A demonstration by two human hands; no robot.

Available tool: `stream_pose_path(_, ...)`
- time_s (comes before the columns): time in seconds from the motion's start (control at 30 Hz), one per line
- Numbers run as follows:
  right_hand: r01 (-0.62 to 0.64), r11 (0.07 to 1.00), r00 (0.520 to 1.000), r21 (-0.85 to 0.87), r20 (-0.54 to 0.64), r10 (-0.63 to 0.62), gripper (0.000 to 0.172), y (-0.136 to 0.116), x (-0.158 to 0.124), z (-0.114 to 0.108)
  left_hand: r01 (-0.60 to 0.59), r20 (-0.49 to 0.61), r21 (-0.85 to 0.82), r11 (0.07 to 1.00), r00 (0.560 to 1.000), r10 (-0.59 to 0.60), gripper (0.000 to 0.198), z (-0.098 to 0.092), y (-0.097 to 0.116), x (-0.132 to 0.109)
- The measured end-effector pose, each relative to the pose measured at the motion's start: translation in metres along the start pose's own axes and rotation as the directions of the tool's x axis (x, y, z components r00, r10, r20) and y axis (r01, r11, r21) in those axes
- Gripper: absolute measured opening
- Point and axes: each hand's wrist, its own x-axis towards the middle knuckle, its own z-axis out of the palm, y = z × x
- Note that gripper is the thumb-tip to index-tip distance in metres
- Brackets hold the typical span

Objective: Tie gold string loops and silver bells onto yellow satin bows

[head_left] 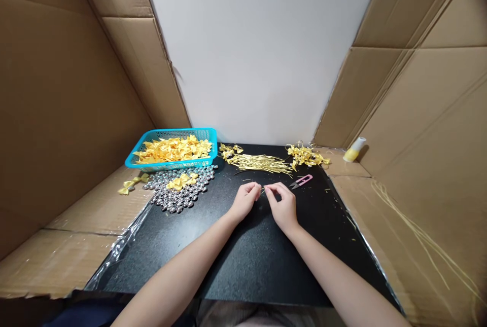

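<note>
Over the middle of the black table, my left hand (245,201) and my right hand (283,206) nearly meet, each with fingers pinched. A short, thin gold cord (264,189) seems to run between the fingertips, though it is mostly hidden. Just beyond the hands lies a bundle of cut gold cords (262,163). Pink thread snips (303,181) rest to the right of my right hand. On the left, silver beads (178,201) are spread out, with yellow bows (182,181) on top.
A turquoise basket (131,164) full of yellow bows stands at the back left. Bows with cords lie in a pile (306,155) at the back right. A yellow and white thread spool (353,149) stands on cardboard. Cardboard walls (429,114) flank the table (262,271).
</note>
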Motion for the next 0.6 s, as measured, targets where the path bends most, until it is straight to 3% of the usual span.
stream_pose_path(0.17, -0.016, 1.0, 1.0, 0.011, 0.02, 0.016, 0.016, 0.001, 0.001, -0.001, 0.028, 0.057, -0.034, 0.999, 0.998, -0.026, 0.034, -0.002, -0.003, 0.001)
stream_pose_path(0.3, -0.028, 0.999, 0.999, 0.018, 0.044, 0.027, 0.016, 0.001, 0.002, -0.002, 0.095, 0.106, -0.059, 0.994, 0.99, -0.089, 0.023, -0.004, -0.008, 0.002)
stream_pose_path(0.6, -0.067, 0.997, 0.997, 0.042, 0.053, 0.065, 0.012, 0.004, 0.001, 0.001, 0.238, 0.176, -0.149, 0.96, 0.962, -0.211, 0.032, -0.005, -0.011, 0.003)
